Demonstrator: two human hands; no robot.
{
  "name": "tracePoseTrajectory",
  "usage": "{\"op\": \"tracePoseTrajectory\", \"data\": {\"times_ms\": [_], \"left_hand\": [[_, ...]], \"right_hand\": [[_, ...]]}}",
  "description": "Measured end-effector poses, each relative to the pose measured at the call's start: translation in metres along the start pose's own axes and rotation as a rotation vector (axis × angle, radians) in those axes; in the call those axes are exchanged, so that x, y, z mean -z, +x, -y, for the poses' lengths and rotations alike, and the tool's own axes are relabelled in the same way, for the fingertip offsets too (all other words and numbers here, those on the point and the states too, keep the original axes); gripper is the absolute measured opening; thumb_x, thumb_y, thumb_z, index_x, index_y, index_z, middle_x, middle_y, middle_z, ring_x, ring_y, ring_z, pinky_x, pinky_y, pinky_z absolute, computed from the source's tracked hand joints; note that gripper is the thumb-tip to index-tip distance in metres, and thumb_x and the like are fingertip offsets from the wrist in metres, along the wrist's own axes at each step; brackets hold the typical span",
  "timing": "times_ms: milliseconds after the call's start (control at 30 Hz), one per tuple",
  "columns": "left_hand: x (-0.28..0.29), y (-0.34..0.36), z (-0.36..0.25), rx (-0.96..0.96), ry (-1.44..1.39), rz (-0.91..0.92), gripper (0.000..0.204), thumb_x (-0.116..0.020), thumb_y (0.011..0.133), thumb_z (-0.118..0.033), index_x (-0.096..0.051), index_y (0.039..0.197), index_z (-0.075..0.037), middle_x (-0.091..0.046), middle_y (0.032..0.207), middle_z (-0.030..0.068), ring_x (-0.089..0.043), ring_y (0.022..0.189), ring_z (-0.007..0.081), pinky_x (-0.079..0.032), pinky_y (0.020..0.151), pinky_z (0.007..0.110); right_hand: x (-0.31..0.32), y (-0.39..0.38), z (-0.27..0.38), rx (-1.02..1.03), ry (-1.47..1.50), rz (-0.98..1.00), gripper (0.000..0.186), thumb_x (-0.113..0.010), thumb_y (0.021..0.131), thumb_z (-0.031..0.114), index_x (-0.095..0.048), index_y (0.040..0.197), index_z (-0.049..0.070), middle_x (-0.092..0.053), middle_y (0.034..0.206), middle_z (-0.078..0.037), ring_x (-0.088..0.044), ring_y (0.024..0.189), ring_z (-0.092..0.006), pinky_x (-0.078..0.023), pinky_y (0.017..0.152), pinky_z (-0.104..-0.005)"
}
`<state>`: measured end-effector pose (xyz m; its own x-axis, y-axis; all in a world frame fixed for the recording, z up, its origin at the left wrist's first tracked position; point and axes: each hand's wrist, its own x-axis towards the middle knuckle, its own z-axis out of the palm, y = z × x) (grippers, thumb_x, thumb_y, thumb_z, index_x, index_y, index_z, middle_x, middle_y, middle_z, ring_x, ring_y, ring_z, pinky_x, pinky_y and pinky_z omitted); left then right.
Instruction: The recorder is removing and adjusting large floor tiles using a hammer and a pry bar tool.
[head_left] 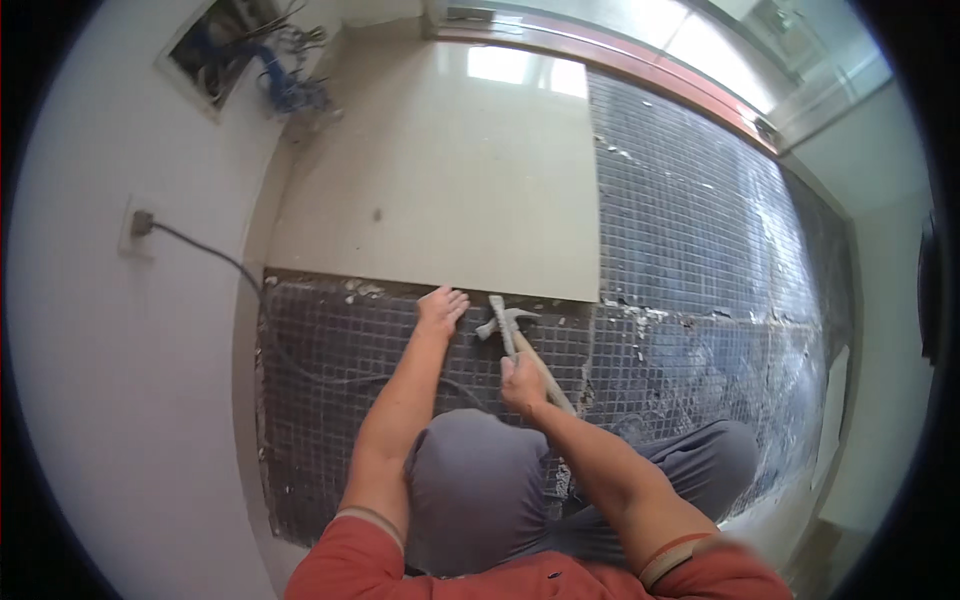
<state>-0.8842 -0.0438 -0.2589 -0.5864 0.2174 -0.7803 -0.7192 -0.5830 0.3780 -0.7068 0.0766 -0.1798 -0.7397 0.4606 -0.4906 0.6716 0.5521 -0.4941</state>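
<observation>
My right hand [522,382] grips the handle of a grey claw hammer [505,325], whose head sits at the near edge of a large cream floor tile [450,170]. My left hand [441,308] rests with its fingers together against that same tile edge, just left of the hammer head. Below both hands lies a floor of small dark mosaic tiles [340,350]. My knees in grey trousers [480,480] fill the lower middle of the view.
A black cable [215,255] runs from a wall socket [138,225] down across the mosaic. An open wall box with blue wires [260,60] is at top left. Rubble lines the tile edge to the right. A reddish door threshold [640,65] crosses the top.
</observation>
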Motion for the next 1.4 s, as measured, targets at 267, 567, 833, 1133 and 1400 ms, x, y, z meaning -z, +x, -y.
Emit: {"op": "tracePoseTrajectory", "data": {"times_ms": [267,567,833,1133,1400], "left_hand": [[0.015,0.007,0.014,-0.115,0.094,-0.064,0.036,-0.052,0.094,-0.019,-0.046,0.119,0.005,-0.058,0.112,0.0194,-0.062,0.096,0.0278,-0.055,0.076,0.037],[0.012,0.007,0.017,-0.145,0.157,-0.119,0.027,-0.053,0.094,-0.019,-0.051,0.11,0.003,-0.062,0.098,0.0123,-0.064,0.089,0.0226,-0.056,0.071,0.033],[0.009,0.008,0.024,-0.176,0.12,-0.14,0.02,-0.056,0.093,-0.02,-0.057,0.098,-0.001,-0.063,0.087,0.0083,-0.065,0.077,0.0191,-0.054,0.063,0.029],[0.014,0.014,0.024,-0.219,0.096,-0.153,0.025,-0.057,0.092,-0.019,-0.055,0.105,0.003,-0.064,0.091,0.013,-0.066,0.082,0.0246,-0.056,0.066,0.031],[0.012,0.009,0.025,-0.208,0.15,-0.136,0.029,-0.054,0.094,-0.02,-0.052,0.109,0.004,-0.062,0.101,0.0147,-0.065,0.09,0.0262,-0.056,0.072,0.034]], "right_hand": [[-0.012,-0.002,-0.006,0.086,0.082,-0.007,0.033,-0.049,0.091,0.032,-0.054,0.093,-0.001,-0.06,0.087,-0.029,-0.057,0.087,-0.0473,-0.043,0.074,-0.0522],[-0.012,0.003,-0.009,0.165,0.137,-0.003,0.032,-0.049,0.092,0.029,-0.053,0.088,-0.003,-0.058,0.082,-0.03,-0.056,0.081,-0.0481,-0.042,0.07,-0.0519],[-0.015,0.001,-0.014,0.186,0.019,-0.044,0.03,-0.05,0.092,0.027,-0.051,0.086,-0.002,-0.058,0.081,-0.031,-0.055,0.08,-0.049,-0.041,0.068,-0.0531],[-0.02,-0.001,-0.014,0.136,0.04,-0.061,0.031,-0.049,0.092,0.031,-0.051,0.091,0.0,-0.059,0.08,-0.031,-0.056,0.08,-0.0491,-0.042,0.07,-0.0555],[-0.018,-0.002,-0.017,0.159,0.092,-0.057,0.032,-0.05,0.091,0.031,-0.052,0.089,0.0,-0.059,0.079,-0.03,-0.057,0.077,-0.0488,-0.042,0.068,-0.0558]]}}
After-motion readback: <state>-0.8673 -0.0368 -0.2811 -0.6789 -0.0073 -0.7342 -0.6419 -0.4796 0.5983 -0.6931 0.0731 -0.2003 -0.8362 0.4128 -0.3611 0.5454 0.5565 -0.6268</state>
